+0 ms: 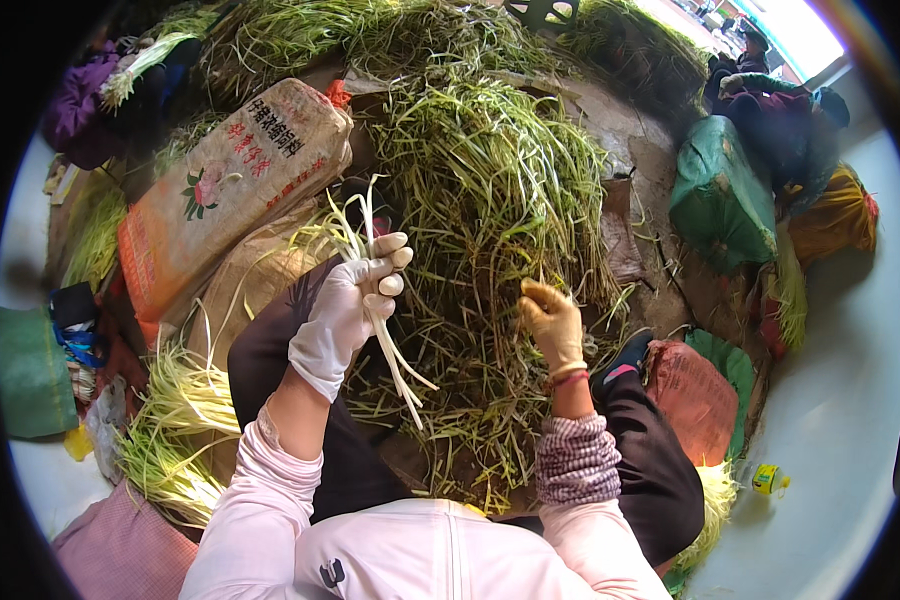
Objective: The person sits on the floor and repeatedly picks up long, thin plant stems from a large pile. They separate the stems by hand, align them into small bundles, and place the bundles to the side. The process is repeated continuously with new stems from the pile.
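Note:
My left hand [352, 296], in a thin white glove, is closed around a small bunch of pale leafy stalks [397, 360]. Their white lower ends point down toward my lap, while yellowish tips spread above the fist. My right hand [551, 322] wears a yellowish glove and has its fingers curled at the near part of a large heap of green leafy stalks [487, 172]. Whether a thin stalk sits between those fingertips is too unclear to see. Loose stalks and trimmings [472, 442] litter the ground between my legs.
Cleaned pale stalks [187, 405] lie by my left leg. A printed woven sack [232, 165] rests beyond it. To the right are a red sack [694, 397], a plastic bottle [766, 478] and a green sack [724, 195]. Other people [780, 112] sit at both sides.

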### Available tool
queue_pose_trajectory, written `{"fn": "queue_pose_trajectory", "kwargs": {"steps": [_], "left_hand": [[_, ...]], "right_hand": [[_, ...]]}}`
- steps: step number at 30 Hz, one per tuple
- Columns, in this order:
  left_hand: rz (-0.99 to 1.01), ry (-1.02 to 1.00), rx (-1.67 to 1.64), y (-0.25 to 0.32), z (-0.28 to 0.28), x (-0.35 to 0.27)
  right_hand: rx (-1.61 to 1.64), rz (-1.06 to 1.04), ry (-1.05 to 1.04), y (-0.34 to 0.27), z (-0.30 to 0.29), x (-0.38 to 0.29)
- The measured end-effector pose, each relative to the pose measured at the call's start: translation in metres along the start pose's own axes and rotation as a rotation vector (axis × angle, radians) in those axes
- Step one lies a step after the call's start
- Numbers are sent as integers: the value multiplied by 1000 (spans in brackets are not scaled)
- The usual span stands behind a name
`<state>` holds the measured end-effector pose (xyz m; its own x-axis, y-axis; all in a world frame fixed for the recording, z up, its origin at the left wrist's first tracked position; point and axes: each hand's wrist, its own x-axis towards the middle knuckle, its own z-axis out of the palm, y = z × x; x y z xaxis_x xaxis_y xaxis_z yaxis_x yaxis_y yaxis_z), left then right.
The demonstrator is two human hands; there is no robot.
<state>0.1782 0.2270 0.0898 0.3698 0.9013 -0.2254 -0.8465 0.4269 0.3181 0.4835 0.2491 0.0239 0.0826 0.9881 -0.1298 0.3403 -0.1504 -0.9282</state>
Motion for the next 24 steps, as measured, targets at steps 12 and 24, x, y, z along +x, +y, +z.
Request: {"fn": "queue_pose_trajectory", "kwargs": {"steps": [12, 24], "left_hand": [[31, 150, 111, -1, 12, -2], [81, 152, 128, -3, 13, -3]], "right_hand": [[-894, -111, -359, -4, 98, 63], [-1172, 117, -550, -7, 113, 49]]}}
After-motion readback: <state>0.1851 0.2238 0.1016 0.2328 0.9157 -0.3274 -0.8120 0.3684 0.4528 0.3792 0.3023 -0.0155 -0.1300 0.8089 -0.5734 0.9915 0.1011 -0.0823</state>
